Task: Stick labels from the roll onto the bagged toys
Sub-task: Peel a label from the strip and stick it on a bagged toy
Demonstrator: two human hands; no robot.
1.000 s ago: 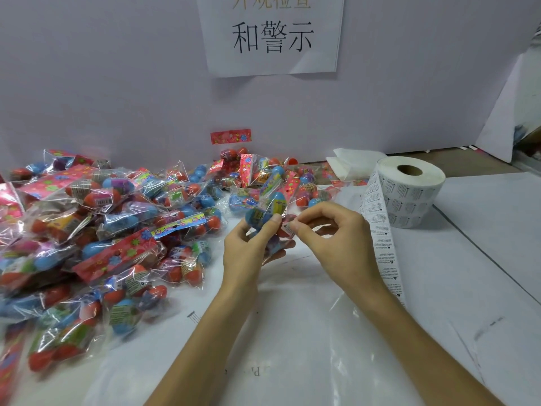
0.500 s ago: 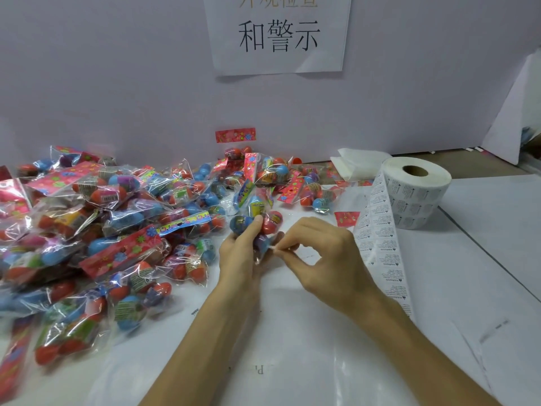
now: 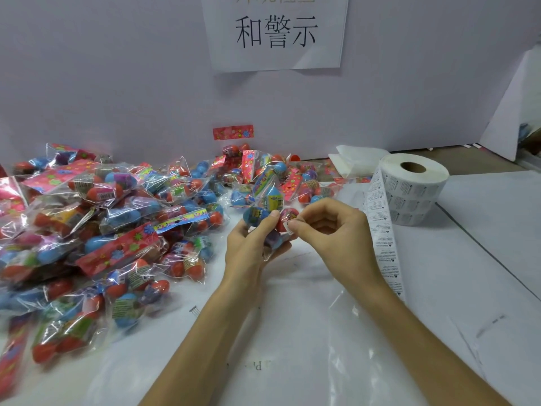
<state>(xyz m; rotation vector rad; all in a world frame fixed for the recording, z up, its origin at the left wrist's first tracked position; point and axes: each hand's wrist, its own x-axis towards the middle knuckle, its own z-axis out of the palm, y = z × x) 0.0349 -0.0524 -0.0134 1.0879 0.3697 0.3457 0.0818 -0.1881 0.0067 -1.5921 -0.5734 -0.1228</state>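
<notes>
My left hand [image 3: 251, 250] grips a clear bag of blue and red toy eggs [image 3: 268, 206] above the table's middle, thumb on a blue egg. My right hand [image 3: 330, 230] pinches a small white label [image 3: 289, 228] against the bag's right side, by a red egg. The white label roll [image 3: 412, 189] stands upright to the right. Its printed strip [image 3: 383, 238] trails toward me behind my right wrist.
A big heap of bagged toys [image 3: 102, 224] covers the left half of the white table [image 3: 483, 259]. A white wall [image 3: 117, 83] with a paper sign [image 3: 275, 30] closes the back. Folded white paper [image 3: 357, 159] lies behind the roll. Clear plastic sheet [image 3: 351, 347] lies under my forearms.
Both hands dropped toward the table with the bag half a second ago and have lifted it again. My right hand keeps pinching the label at the bag's right side.
</notes>
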